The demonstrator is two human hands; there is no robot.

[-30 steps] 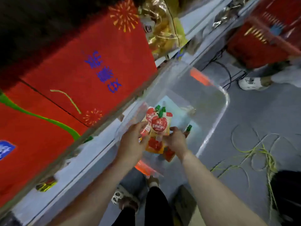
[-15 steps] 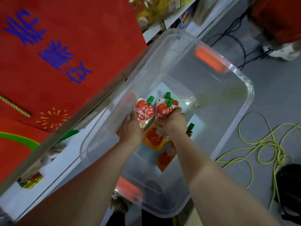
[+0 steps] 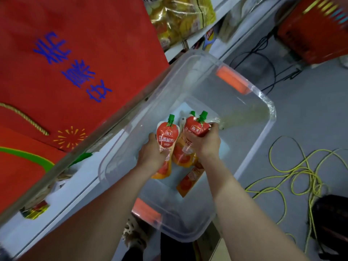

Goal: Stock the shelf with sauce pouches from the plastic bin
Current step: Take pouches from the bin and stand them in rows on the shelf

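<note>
Gripping glossy spouted pouches (image 3: 167,137) — left hand (image 3: 152,154), right hand (image 3: 206,145) — over clear plastic bin (image 3: 263,140).

The soft red-and-orange sauce pouches (image 3: 167,137) carry green screw caps and white lettering. The clear plastic bin (image 3: 267,117) has orange handle clips. A red fabric banner (image 3: 79,44) bears blue characters, yellow fireworks and a green stripe. A thin yellow cord (image 3: 301,176) loops across the grey floor (image 3: 310,110).

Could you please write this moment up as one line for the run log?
stage: picking from clear plastic bin | left hand: grip on one sauce pouch | right hand: grip on pouches | shelf: not yet stocked
</note>
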